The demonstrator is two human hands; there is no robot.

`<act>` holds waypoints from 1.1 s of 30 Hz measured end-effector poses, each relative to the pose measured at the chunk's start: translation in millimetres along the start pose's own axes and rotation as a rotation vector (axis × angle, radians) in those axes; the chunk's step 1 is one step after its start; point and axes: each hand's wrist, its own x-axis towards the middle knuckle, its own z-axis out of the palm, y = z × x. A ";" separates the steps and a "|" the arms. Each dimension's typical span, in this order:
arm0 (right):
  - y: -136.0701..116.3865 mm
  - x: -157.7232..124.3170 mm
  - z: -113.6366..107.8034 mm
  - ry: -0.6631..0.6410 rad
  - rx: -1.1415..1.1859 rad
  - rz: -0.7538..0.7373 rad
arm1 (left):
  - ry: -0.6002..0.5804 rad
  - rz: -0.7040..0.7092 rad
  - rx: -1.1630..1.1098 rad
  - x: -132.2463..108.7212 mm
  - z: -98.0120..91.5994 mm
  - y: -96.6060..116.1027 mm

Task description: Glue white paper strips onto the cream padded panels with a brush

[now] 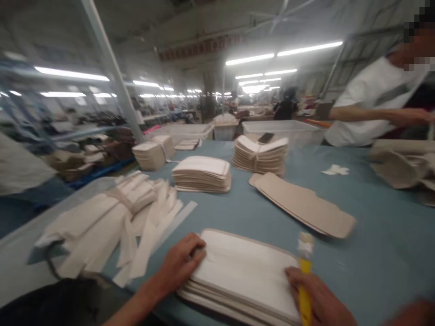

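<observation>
A thick stack of pale rounded panels (pixel 244 271) lies at the near edge of the table. My left hand (pixel 185 260) has its fingers curled on the stack's left end. At the right end, my right hand (pixel 316 294) is closed around a brush with a yellow handle (pixel 305 290), bristles pointing up and away; its fingertips touch the panels. Beyond them, several beige panels (pixel 302 203) lie fanned out. On the left rests a tied bundle of cream strips (pixel 112 217).
Further back stand a loose stack (pixel 202 174), a tied stack (pixel 260 154) with a dark phone-like object on it, and another stack (pixel 149 156). Plastic bins (pixel 282 127) line the far edge. A person (pixel 374 99) handles fabric at right. A blurred hand (pixel 414 313) shows bottom right.
</observation>
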 end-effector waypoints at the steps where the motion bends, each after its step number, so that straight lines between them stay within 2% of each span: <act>1: 1.5 -6.7 -13.6 -0.057 -0.020 -0.013 | -0.009 -0.003 -0.028 3.3 0.9 -2.2; 4: -5.3 -8.7 -28.1 -0.130 -0.073 0.031 | -0.014 -0.006 -0.036 11.2 0.8 -6.9; 8: -16.4 -0.1 -23.5 -0.133 -0.061 0.032 | 0.021 0.023 0.084 13.3 -2.3 -0.8; 16: -16.8 -3.9 -25.7 -0.143 -0.061 0.066 | 0.045 0.154 0.299 22.8 -2.1 7.8; 19: -18.2 -3.5 -25.5 -0.145 -0.077 0.071 | 0.039 0.240 0.348 33.7 0.7 11.2; 23: -19.1 -2.6 -25.8 -0.150 -0.085 0.063 | 0.039 0.373 0.447 60.7 5.3 16.7; 27: -20.0 -1.6 -27.2 -0.157 -0.095 0.049 | 0.001 0.327 0.360 84.7 26.4 23.2; 31: -22.6 0.4 -28.5 -0.164 -0.104 0.055 | -0.097 0.284 0.301 88.5 58.1 25.1; 33: -23.4 1.5 -28.8 -0.163 -0.110 0.041 | -0.133 0.257 0.263 88.9 63.8 23.4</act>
